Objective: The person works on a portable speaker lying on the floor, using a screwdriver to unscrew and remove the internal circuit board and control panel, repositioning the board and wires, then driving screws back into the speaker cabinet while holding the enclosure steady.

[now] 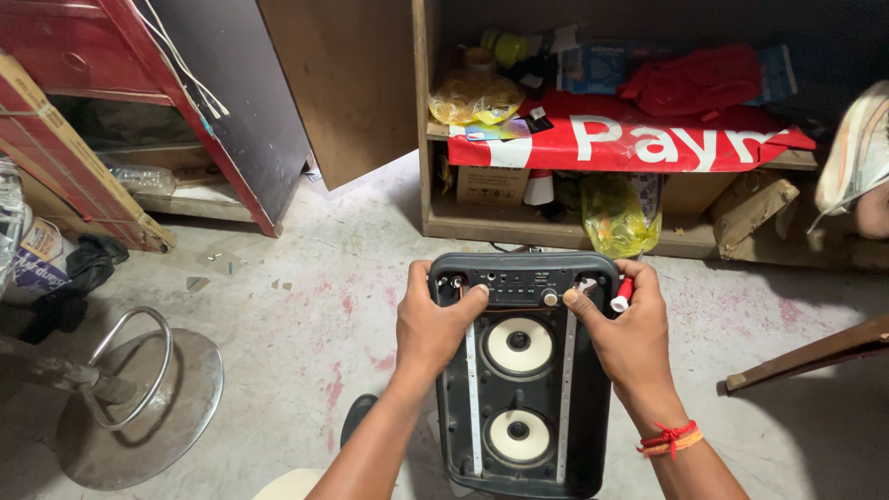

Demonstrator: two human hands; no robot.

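Gripping the tall dark grey plastic speaker cabinet (523,370) with both hands, I've got it standing upright on the pale, pink-stained concrete floor (306,306), low in the middle of the frame. My left hand (433,324) is wrapped round the cabinet's upper left corner, fingers (472,296) closed against the control panel edge, thumb tucked behind. My right hand (630,329) clamps the upper right corner, and pinched in it, against the cabinet's side, is a small red-and-white cylinder (622,294); what it is, I can't tell. Red and orange threads (669,439) ring that wrist. Two cream-coloured speaker cones (519,344) face up at me, one above the other, between two pale vertical strips. Over at the lower left sits a round chrome stool base with a curved metal ring (139,398). Across the top right, a wooden shelf unit (556,231) holds a red cloth banner with white lettering (630,139), a yellow plastic bag (619,215) below it, and a bag of yellowish bands (474,97) at the shelf's left end.
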